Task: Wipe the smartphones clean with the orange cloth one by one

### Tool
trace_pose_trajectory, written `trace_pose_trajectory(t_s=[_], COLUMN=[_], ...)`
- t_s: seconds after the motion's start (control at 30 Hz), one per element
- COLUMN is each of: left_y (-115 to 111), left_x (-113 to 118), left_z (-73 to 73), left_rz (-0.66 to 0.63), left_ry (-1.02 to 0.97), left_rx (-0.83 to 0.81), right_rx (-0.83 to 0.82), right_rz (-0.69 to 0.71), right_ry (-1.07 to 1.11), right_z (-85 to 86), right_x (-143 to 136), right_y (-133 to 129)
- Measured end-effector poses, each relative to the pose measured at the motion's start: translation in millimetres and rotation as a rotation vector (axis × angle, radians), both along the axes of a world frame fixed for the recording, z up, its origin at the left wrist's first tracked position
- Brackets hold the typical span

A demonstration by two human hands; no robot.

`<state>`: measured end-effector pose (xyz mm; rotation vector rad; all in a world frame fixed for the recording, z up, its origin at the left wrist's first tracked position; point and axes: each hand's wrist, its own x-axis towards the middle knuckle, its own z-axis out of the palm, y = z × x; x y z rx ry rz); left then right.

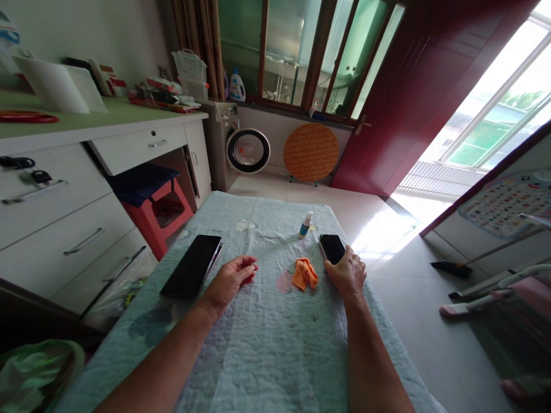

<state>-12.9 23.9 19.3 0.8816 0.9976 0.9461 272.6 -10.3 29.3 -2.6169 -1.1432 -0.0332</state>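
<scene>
My right hand (348, 273) is closed around the lower end of a smartphone (333, 249) lying on the cloth-covered table, its dark screen facing up. My left hand (235, 278) hovers over the middle of the cloth, fingers curled together, and I see nothing in them. Left of it lies a black-screened tablet (193, 267), with the edge of something under its right side. Between my hands, closer to the right one, sits a crumpled orange cloth (305, 274). A small spray bottle (306, 224) with a white top stands upright behind that cloth.
A pale quilted cover (258, 355) drapes the table. To the left are a white desk (146, 137) with drawers and a red stool (161, 212). Beyond stand a washing machine (221, 137) with its door open and a round wooden tabletop (310, 152). A bin (47, 367) is at lower left.
</scene>
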Motion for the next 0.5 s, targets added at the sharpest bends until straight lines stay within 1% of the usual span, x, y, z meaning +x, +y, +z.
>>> trace_pose_trajectory(t_s=[0.2,0.5], left_y=[-0.3,-0.7], left_x=[-0.1,-0.5], left_z=[-0.3,0.8], left_rz=[-0.003,-0.019], left_ry=[-0.016,0.013], left_rx=[-0.012,0.011], right_rx=[0.055,0.037], right_rz=[0.004,0.026], right_ry=[0.027,0.020], right_z=[-1.7,-1.3], right_x=[-1.0,-1.0], right_y=[-0.4,-1.3])
